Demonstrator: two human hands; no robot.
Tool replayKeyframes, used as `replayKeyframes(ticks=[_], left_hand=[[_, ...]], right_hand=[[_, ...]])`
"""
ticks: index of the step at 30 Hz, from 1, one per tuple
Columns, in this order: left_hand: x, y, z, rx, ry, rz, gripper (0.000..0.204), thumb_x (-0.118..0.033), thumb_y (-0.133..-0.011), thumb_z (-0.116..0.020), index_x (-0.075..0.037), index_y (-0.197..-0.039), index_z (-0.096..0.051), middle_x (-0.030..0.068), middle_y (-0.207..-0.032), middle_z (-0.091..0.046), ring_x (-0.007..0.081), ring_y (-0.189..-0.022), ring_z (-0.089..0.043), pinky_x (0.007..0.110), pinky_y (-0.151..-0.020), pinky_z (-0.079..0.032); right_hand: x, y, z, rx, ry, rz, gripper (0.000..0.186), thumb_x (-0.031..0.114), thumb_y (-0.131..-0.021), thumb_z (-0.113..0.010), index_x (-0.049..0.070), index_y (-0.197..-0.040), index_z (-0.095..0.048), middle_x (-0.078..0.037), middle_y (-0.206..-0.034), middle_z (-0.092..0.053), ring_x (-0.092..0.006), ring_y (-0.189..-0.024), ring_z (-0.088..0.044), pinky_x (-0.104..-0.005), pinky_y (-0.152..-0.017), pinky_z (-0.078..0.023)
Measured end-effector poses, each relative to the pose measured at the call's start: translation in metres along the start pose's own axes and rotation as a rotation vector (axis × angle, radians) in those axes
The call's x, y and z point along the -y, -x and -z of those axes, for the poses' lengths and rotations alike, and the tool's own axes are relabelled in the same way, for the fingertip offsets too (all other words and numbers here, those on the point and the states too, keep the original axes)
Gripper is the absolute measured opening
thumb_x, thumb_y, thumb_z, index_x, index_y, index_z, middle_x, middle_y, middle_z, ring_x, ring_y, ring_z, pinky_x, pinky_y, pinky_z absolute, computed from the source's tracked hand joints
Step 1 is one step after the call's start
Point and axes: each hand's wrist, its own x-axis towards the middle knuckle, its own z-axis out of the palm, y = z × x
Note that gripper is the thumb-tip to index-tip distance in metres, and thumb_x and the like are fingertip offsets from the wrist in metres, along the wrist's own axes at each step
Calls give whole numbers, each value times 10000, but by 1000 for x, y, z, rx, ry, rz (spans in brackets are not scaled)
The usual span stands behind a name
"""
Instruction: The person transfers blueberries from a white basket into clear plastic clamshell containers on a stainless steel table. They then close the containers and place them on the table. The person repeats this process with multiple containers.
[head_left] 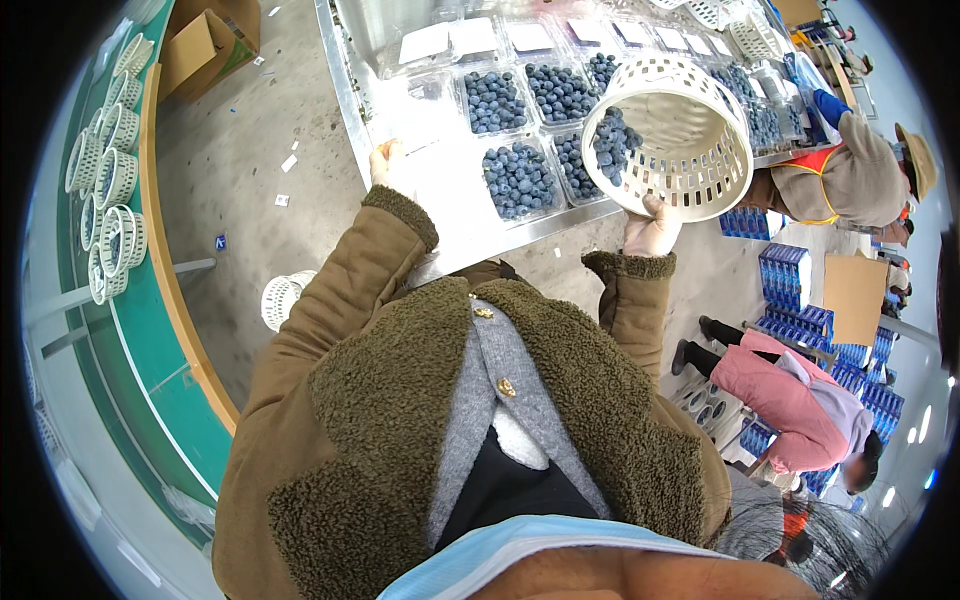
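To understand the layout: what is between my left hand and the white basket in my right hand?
In the head view: shiny tabletop, then clear boxes filled with blueberries.

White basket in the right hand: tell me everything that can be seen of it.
The white basket is round and looks like rigid plastic, with rows of slots through its wall and a smooth rim. It is tipped sideways, mouth toward the camera, over the near edge of the table. The right hand grips its lower rim, thumb inside. Blueberries cluster at its left side.
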Motion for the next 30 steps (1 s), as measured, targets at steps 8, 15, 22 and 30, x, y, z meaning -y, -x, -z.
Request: replayKeyframes(ticks=[8, 15, 22, 30], left_hand=[[-4, 5, 12, -60, -661, -738, 584, -218, -825, -537, -75, -1331, -284, 144, -1247, -401, 234, -1159, -402, 369, -1012, -291], [-77, -7, 4, 214, -1498, -431, 628, -425, -819, -498, -136, -1352, -333, 149, -1341, -399, 275, -1232, -394, 445, -1090, -91], [-111, -72, -6, 523, -1166, -197, 634, -263, -812, -635, 24, -1306, -359, 126, -1157, -537, 125, -887, -525, 218, -739, -445], [-90, -159, -43, 358, -946, -29, 575, -300, -764, -670, 2, -1217, -482, 89, -992, -620, 95, -490, -443, 203, -441, -388]], right_hand=[[-3, -1, 3, -9, 31, -20, 719, -88, -641, -398, 32, -1339, -273, -161, -1278, -410, -318, -1105, -490, -472, -829, -507], [-6, -5, 9, 11, 10, -69, 741, -108, -624, -402, 35, -1340, -274, -160, -1294, -398, -307, -1091, -502, -452, -824, -522], [-6, -1, 4, 10, 15, -42, 727, -105, -622, -397, 6, -1330, -274, -169, -1259, -417, -316, -1075, -506, -447, -819, -518], [-3, 6, 1, -45, 71, -50, 743, -103, -617, -396, 7, -1340, -261, -166, -1277, -409, -307, -1116, -479, -433, -917, -454]])
